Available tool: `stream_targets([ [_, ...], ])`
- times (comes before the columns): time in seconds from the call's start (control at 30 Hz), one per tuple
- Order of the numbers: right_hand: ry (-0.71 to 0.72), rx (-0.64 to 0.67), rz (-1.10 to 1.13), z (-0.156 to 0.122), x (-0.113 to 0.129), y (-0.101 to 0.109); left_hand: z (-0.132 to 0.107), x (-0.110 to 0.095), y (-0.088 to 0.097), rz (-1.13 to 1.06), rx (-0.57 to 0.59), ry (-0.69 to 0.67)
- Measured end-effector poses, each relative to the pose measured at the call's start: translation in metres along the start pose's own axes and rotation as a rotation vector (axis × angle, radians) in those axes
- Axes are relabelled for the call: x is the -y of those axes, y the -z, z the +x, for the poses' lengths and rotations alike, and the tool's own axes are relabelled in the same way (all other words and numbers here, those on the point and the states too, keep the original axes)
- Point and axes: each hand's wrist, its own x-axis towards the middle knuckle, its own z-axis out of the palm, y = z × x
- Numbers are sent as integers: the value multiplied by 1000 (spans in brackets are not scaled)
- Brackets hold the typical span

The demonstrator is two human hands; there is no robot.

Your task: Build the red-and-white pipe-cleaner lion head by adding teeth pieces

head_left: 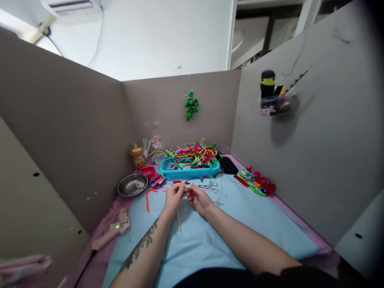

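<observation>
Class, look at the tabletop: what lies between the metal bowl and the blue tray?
In the head view, a cluster of red and purple fuzzy craft pieces lies between the metal bowl and the blue tray.

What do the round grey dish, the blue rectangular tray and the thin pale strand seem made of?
Round grey dish: probably metal, smooth and shiny, with bright highlights. Blue rectangular tray: likely plastic, with smooth, evenly coloured walls. Thin pale strand below the left hand: matt, perhaps pipe cleaner or cord; too blurred to be sure.
</observation>
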Motion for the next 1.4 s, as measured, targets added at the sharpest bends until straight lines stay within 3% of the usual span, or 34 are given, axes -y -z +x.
stream_targets([
  [0.57, 92, 57, -47, -4, 4, -4, -1, -2, -2, -106, -5, 41],
  [0.87, 130, -14, -149, -9, 6, -10, -1, -4, -1, -58, -55, 113],
  [1.0, 151, -16, -173, -10, 7, -13, -1, -7, 0, -16, -40, 82],
  [1.4, 20, -15, -51, -3, 3, -3, -1, -7, -2, -55, 5, 43],
])
